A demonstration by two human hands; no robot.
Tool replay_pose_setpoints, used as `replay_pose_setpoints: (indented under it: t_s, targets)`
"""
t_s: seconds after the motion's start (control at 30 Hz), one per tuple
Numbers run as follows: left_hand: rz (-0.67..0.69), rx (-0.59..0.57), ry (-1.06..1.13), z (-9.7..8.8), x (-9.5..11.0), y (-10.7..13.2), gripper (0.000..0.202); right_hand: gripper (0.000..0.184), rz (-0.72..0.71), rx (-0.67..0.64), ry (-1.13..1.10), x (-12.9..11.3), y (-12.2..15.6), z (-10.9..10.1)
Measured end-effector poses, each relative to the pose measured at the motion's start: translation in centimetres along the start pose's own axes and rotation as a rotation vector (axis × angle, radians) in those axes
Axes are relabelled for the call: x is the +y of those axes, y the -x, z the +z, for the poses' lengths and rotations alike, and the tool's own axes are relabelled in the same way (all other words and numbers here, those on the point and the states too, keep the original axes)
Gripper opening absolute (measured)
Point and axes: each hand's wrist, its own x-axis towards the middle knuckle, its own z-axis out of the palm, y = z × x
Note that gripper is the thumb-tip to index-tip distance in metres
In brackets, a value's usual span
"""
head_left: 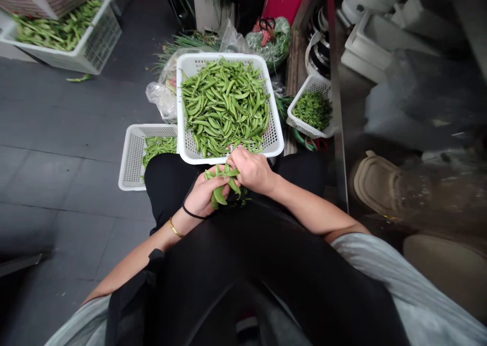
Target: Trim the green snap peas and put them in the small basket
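Several green pea pods point(219, 194) are bunched in my left hand point(201, 193), whose thumb presses over them. My right hand point(251, 170) is closed against the bunch, pinching the end of one pod. Both hands meet above my lap, just at the near rim of a white plastic basket point(273, 150). A big heap of pea pods point(226, 107) fills that basket. Small green scraps point(243, 201) lie on the dark apron point(266, 244) below my hands.
At the left, a second white basket point(131, 156) holds more pods. A crate of green pods point(102, 46) stands far left. A small basket of leafy greens point(330, 125) sits to the right, beside a metal table edge point(340, 148). Scissors point(267, 24) rest on a bag behind.
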Motion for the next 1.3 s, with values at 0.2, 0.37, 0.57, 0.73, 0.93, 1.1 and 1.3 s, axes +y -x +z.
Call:
replay_pose_setpoints:
  t_s: [0.2,0.37,0.57,0.73,0.93,1.1,1.3]
  targets:
    - [0.255,0.244,-0.099,-1.3,1.5,-0.1,0.025,0.023,0.045,0.121,-0.129,2.9,1.8,-4.0]
    - [0.417,0.262,-0.330,-1.1,1.7,0.5,0.027,0.024,0.077,-0.131,-0.206,2.6,1.9,-5.3]
    - [0.481,0.326,-0.643,-0.9,3.5,2.4,0.027,0.017,-0.121,-0.375,-0.137,0.9,0.5,-2.2]
    - [0.420,0.060,-1.073,-0.6,5.1,3.5,0.014,0.024,-0.346,-0.347,-0.040,0.7,0.5,-2.8]
    - [0.293,0.054,-0.797,0.0,3.6,1.5,0.013,0.029,-0.195,0.001,-0.074,0.1,0.9,-2.5]
    - [0.484,0.332,-0.286,-4.0,6.8,0.2,0.017,0.025,-0.041,-0.152,-0.167,2.4,3.4,-1.9]
    - [0.618,0.637,-0.454,-15.5,11.6,-2.4,0.016,0.054,0.135,-0.695,0.119,4.8,3.8,-3.3]
